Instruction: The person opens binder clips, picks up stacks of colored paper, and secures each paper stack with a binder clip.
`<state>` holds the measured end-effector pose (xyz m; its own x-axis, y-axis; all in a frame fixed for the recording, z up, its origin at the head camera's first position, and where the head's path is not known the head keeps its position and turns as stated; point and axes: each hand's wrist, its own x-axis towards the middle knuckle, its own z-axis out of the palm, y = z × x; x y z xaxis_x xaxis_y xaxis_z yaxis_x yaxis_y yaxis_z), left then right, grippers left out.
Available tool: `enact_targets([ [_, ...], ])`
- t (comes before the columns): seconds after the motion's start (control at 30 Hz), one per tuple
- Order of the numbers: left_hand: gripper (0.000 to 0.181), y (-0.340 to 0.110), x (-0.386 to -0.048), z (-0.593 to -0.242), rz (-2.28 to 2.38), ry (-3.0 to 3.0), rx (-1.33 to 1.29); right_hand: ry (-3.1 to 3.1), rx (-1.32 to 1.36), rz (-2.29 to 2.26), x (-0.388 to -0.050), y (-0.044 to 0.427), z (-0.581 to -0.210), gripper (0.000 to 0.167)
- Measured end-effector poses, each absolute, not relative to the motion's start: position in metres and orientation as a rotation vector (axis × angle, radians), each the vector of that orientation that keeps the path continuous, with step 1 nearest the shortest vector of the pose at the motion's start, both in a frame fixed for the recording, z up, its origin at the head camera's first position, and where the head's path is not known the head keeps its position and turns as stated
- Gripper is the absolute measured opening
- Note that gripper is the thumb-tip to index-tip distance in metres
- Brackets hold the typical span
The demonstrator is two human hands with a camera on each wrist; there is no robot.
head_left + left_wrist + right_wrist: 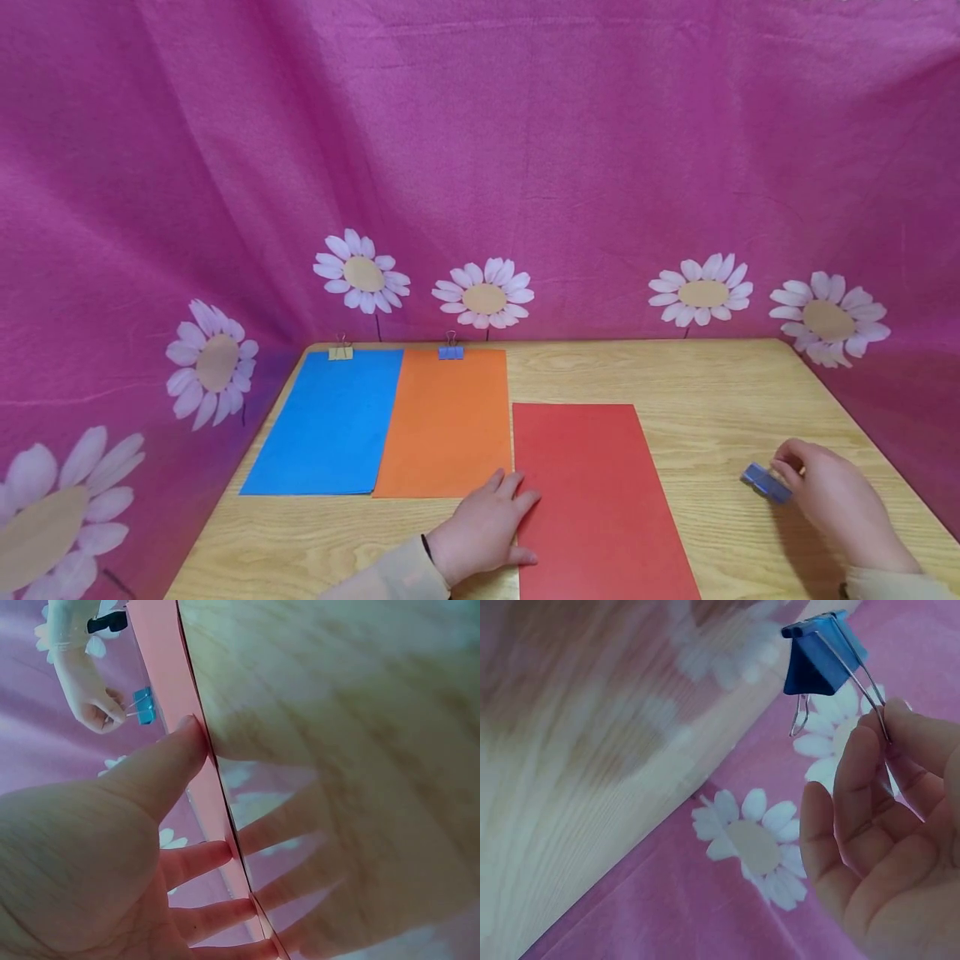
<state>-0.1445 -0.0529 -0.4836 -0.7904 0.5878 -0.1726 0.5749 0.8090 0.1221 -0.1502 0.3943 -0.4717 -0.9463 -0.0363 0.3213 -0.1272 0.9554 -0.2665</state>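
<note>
Between thumb and finger, my right hand (838, 500) pinches a blue binder clip (766, 482) by one wire handle, above the table's right side. In the right wrist view the clip (825, 656) hangs from that handle, its other handle dangling loose. My left hand (487, 525) rests with spread fingers at the left edge of a red sheet (592, 492); thumb and fingertips touch that edge. The left wrist view shows the thumb (169, 757) along the sheet's edge.
Left of the red sheet lie an orange sheet (450, 425) and a blue sheet (322, 425). A blue binder clip (451, 352) sits on the orange sheet's far edge, a yellowish one (341, 353) on the blue's. A pink flowered cloth (585, 167) surrounds the wooden table (720, 417).
</note>
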Motion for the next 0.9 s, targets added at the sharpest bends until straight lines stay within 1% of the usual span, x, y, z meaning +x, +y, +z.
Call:
enact_targets([
  [0.2, 0.077, -0.053, -0.144, -0.484, 0.092, 2.799, 0.918, -2.777, 0.187, 0.421, -0.158, 0.380, -0.473, 0.017],
  [0.6, 0.076, -0.053, -0.144, -0.484, 0.085, 2.798, 0.943, -2.905, 0.173, 0.491, -0.175, 0.357, -0.471, 0.008],
  [0.9, 0.077, -0.052, -0.144, -0.484, 0.050, 2.800, 0.935, -2.904, 0.172, 0.510, -0.183, 0.342, -0.474, 0.010],
])
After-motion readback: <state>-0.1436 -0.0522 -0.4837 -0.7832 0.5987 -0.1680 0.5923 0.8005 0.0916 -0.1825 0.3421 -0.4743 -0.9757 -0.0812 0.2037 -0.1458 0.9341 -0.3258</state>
